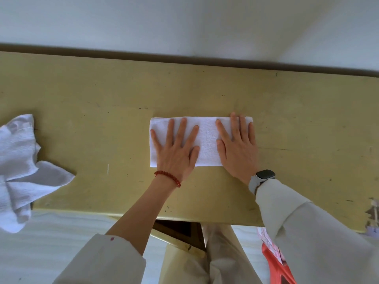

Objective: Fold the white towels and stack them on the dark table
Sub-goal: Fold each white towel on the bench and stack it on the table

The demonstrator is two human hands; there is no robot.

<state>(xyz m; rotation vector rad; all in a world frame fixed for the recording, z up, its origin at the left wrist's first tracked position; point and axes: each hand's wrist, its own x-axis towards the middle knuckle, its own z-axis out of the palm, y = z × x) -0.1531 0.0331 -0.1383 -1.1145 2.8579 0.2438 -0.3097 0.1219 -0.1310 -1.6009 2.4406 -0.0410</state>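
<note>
Crumpled towels (22, 171) beside folded towel (207, 144)

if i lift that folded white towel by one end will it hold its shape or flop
The folded towel will probably droop and unfold: it looks like soft, thin terry, lying flat under the left hand and right hand. The crumpled towels nearby sag limply over the table edge. It is likely light and slides easily.

Bright, even daylight with soft, faint shadows under the hands. Wide-angle distortion bows the scuffed yellow-green tabletop (102, 89) at the edges. Focus slightly soft; no harsh glare.
</note>
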